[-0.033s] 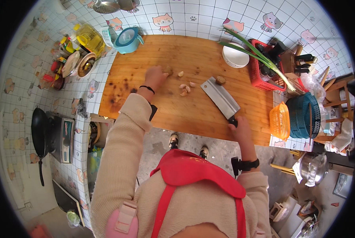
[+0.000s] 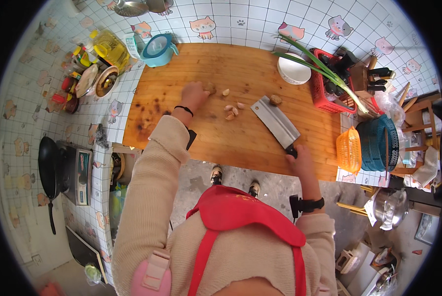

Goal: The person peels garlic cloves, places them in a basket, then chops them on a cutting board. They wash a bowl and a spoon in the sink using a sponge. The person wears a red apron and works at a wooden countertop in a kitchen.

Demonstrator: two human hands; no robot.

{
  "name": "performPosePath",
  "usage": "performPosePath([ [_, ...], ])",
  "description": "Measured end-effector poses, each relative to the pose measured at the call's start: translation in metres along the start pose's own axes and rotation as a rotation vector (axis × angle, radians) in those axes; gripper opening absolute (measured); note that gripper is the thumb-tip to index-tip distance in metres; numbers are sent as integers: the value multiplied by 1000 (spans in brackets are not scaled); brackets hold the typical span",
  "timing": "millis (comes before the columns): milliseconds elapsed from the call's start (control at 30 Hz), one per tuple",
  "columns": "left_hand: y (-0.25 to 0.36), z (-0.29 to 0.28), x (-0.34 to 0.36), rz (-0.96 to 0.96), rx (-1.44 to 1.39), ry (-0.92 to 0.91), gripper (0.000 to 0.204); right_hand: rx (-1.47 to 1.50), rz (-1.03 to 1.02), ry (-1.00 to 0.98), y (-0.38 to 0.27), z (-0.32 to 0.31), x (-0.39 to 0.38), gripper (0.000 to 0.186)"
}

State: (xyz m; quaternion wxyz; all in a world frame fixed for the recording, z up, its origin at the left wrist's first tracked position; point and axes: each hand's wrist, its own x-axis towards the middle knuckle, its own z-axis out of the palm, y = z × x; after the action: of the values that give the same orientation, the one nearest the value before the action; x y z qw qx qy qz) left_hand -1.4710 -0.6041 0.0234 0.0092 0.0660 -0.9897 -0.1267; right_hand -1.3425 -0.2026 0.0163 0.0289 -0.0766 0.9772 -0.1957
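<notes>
My left hand [image 2: 194, 95] rests on the wooden board toward its left side, fingers closed at a brown, knobbly piece of ginger [image 2: 210, 89]. Its fingertips are partly hidden. Just right of it lie a single garlic clove [image 2: 225, 92] and a small group of garlic cloves [image 2: 230, 108]. At the board's near right, my right hand [image 2: 302, 159] is closed round the black handle of a cleaver [image 2: 277, 121]. The cleaver's broad blade lies flat, pointing away and to the left. Beside the blade's far end sits another brown lump [image 2: 276, 100], seemingly ginger.
A white bowl [image 2: 293, 70] and a red basket [image 2: 322, 101] with green onions [image 2: 337, 79] stand at the back right. Orange [image 2: 348, 150] and blue [image 2: 370, 143] baskets are at the right edge. A blue lidded container [image 2: 160, 60] and oil bottle [image 2: 113, 49] stand back left.
</notes>
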Motion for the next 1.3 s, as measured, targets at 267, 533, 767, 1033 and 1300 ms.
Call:
performPosePath([
  [267,-4,2,10,24,-254,-105,20,208,143,-30,-21,-6,-12,38],
  [533,24,1,-85,391,-464,329,15,1010,179,-43,-55,-19,-27,32],
  [767,34,21,-159,580,-299,357,24,870,188,-305,-79,-29,-4,14],
  [1033,27,28,-179,639,-320,337,28,288,-138,-467,-108,-12,-5,14],
  [1300,31,22,-170,607,-294,305,24,107,-216,-503,-109,-27,6,16],
])
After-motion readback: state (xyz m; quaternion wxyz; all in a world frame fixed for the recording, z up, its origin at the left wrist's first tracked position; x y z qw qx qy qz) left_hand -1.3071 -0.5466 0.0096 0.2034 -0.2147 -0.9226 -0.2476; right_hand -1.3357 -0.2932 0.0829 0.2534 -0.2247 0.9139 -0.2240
